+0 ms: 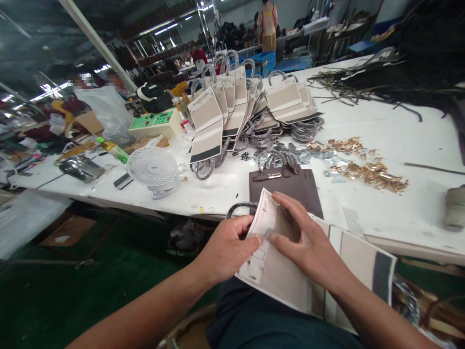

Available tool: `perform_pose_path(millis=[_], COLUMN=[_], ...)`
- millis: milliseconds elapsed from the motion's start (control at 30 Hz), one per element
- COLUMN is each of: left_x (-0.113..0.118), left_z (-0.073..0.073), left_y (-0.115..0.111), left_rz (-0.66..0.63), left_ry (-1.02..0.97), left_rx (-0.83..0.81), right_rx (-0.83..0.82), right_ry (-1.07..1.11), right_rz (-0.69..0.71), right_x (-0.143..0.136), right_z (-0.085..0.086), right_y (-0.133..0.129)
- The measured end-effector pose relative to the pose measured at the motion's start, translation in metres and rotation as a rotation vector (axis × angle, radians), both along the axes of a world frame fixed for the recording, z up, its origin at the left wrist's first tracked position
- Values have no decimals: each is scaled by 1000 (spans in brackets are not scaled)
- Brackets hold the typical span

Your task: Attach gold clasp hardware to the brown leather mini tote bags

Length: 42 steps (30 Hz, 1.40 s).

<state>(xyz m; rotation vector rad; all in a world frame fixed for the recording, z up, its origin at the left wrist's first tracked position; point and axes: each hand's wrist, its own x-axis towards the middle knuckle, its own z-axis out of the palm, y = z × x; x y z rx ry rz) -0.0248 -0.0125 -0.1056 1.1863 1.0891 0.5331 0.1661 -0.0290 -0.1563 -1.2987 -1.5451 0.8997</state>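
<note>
A beige handbag panel [286, 276] with a white-edged border rests over my lap, tilted. My left hand [228, 247] grips its left edge, thumb pressed on the pale strip near small metal prongs. My right hand [308, 237] holds the same panel at its upper edge, the thumb tip close to the left thumb. A plastic-wrapped handle [241, 207] sticks out behind the panel. Just beyond, on the table, lies a dark brown handbag piece [305, 186] with wrapped handles and a metal bar on its strap.
The white table [363, 116] carries stacked beige bag panels [207, 116], gold metal fittings [378, 174], a white fan [152, 167], a metal jug [82, 168], a bottle [112, 149] and a thread cone [455, 208]. Dark strips [348, 85] lie at the far right. A person [268, 26] stands in the background.
</note>
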Motion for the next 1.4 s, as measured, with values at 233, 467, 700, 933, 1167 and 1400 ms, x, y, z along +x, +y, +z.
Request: perform_pose_path(millis=[233, 467, 700, 933, 1167, 1400], left_x=[6, 8, 4, -2, 1, -4], left_z=[-1, -1, -2, -5, -14, -15], left_y=[-2, -2, 1, 1, 4, 7], left_rz=[58, 71, 57, 51, 71, 12], left_ry=[70, 75, 23, 67, 90, 57], left_rx=[71, 63, 36, 0, 43, -2], right_rx=[-83, -88, 24, 55, 168, 168], right_ry=[0, -72, -315, -405, -521, -482], right_rz=[-14, 33, 82, 147, 32, 66], right_x=[-2, 6, 12, 11, -4, 3], right_z=[3, 9, 15, 17, 11, 7], right_y=[4, 13, 30, 38, 33, 37])
